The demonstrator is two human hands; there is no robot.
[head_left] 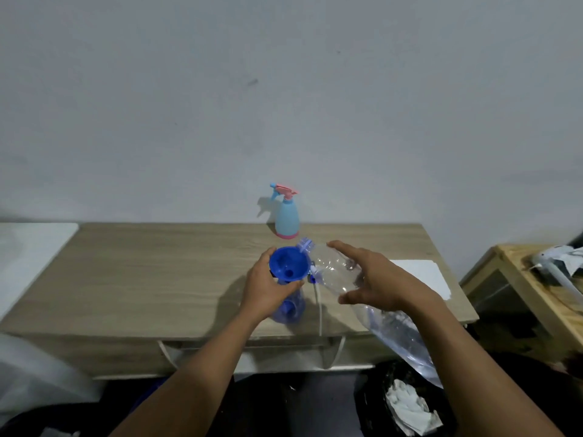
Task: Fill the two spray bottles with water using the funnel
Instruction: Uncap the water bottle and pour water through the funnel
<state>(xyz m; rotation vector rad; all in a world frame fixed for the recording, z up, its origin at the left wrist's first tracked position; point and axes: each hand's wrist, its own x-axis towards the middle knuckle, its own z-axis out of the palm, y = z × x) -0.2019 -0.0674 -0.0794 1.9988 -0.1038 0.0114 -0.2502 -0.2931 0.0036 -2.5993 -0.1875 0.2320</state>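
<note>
A blue funnel (287, 264) sits in the mouth of a translucent blue spray bottle (291, 308) on the wooden table (157, 279). My left hand (268, 287) grips the bottle's neck just under the funnel. My right hand (375, 279) holds a large clear plastic water bottle (334, 266), tilted with its open mouth at the funnel's rim. A spray head with a white tube (318, 305) lies on the table beside the blue bottle. A second spray bottle (286, 220), light blue with a pink trigger and base, stands upright at the table's back edge.
A white sheet of paper (422, 275) lies on the table's right part. A low wooden stand (536, 298) with clutter is at the right. A black bin (407, 402) with crumpled white paper sits below the table's front. A white surface (28, 247) adjoins the table's left end.
</note>
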